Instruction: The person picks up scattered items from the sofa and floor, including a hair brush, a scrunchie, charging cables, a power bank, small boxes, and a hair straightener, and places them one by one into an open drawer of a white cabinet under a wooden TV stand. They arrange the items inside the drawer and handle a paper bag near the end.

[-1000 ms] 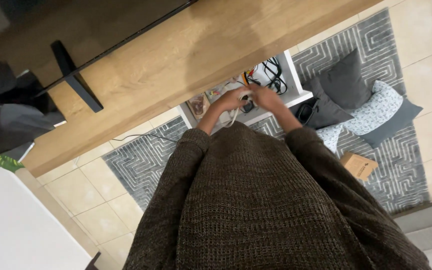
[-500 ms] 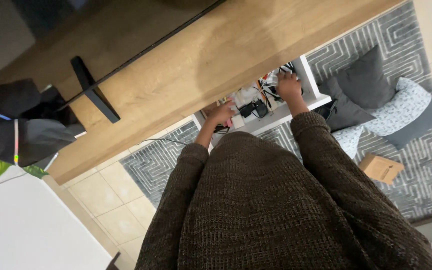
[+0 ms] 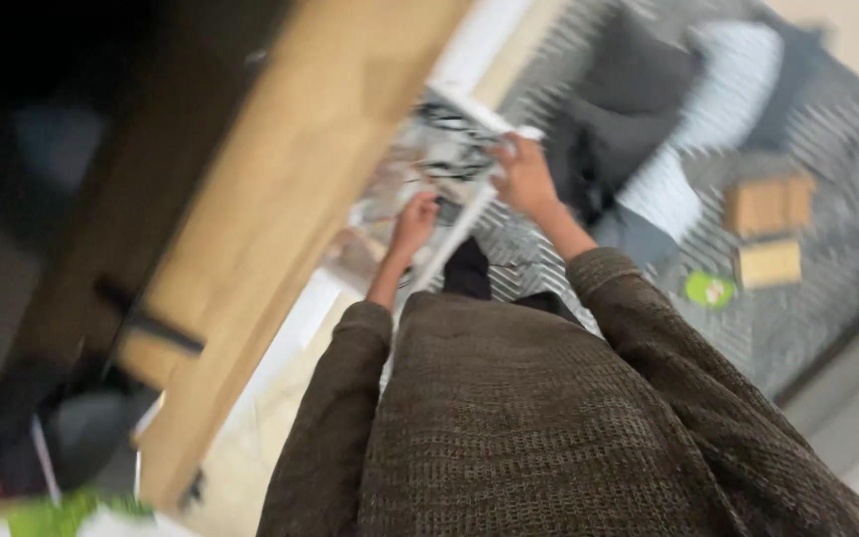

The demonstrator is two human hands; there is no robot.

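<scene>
Drawer (image 3: 469,214), white-framed, stands pulled out from under the wooden surface (image 3: 280,199); contents are a blurred jumble, with dark cables (image 3: 446,157) showing near its far end. Frame is motion-blurred, so small items cannot be identified.

Left hand (image 3: 414,221) is inside the drawer, fingers curled down among the contents; whether its grip closes on anything cannot be told. Right hand (image 3: 524,175) sits at the drawer's far right corner, beside the cables, touching the white rim; its grip also cannot be told.

Both arms wear a dark brown knit sweater (image 3: 539,418).

On the patterned grey rug (image 3: 827,259) to the right: grey cushions (image 3: 638,109), 2 tan boxes (image 3: 770,231), 1 small green object (image 3: 710,289), all well apart from the hands.
</scene>
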